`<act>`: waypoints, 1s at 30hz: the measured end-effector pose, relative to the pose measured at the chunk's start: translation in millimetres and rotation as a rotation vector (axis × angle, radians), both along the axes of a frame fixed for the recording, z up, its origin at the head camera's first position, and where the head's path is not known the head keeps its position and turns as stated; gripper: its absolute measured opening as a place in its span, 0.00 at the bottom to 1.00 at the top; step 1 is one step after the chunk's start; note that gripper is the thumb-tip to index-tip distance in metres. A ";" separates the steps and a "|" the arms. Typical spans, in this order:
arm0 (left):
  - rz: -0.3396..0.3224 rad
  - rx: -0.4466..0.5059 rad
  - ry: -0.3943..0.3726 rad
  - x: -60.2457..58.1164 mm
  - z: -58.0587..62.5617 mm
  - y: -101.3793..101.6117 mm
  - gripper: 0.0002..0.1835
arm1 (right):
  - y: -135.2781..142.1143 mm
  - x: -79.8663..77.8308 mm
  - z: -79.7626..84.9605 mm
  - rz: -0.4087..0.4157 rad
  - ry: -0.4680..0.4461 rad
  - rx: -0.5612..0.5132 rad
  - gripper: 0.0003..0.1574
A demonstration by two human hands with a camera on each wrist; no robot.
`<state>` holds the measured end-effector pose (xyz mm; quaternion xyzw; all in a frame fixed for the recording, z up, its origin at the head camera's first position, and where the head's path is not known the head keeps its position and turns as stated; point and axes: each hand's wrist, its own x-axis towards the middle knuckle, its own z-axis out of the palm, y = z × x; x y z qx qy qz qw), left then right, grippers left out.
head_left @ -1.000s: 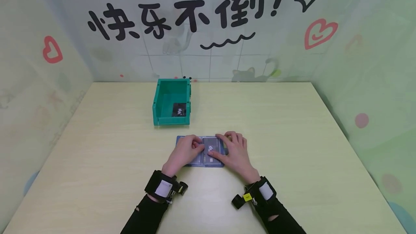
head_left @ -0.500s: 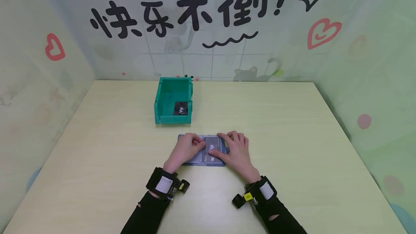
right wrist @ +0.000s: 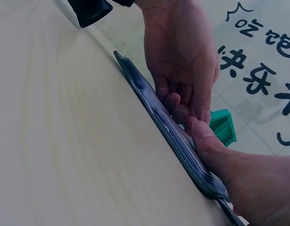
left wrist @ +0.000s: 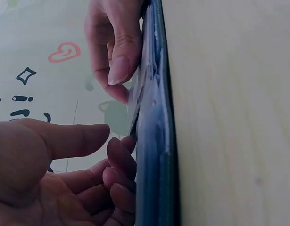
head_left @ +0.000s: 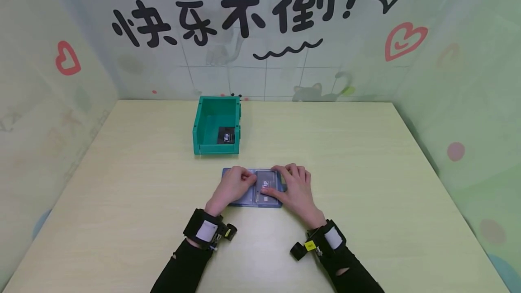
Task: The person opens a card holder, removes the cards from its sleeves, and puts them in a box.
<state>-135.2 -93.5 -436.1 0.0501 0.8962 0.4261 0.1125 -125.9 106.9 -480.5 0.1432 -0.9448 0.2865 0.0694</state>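
Note:
A blue card holder [head_left: 247, 200] lies spread on the table, clear pockets facing up. A grey "Vip" card [head_left: 266, 182] rests on its right half; whether it is fully in the pocket I cannot tell. My right hand [head_left: 299, 191] spans this card, thumb on its lower left and index finger at the top edge. At the card's left edge is my left hand [head_left: 234, 187], fingers bent. In the left wrist view its fingertips [left wrist: 121, 157] touch the holder and the card's end, while the thumb stays apart. Between the left fingertips no held thing shows.
Behind the holder stands a green bin [head_left: 215, 149], with a black "Vip" card [head_left: 226, 135] inside. The pale wooden table [head_left: 366, 171] stretches out on both sides. Printed cloth walls [head_left: 260, 76] close off its back and sides.
Both hands keep almost the same place on the card and holder. The whole view has shifted slightly with the head; nothing is visibly taken up or let go.

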 end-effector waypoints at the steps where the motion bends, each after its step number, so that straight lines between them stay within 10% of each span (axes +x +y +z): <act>1: -0.003 0.004 -0.009 0.2 0.9 0.3 0.11 | -0.1 -0.1 -0.1 -0.001 0.000 0.002 0.41; 30: 0.035 0.018 -0.016 0.4 -3.3 -2.5 0.20 | 2.3 -1.0 -2.9 0.049 0.009 0.111 0.43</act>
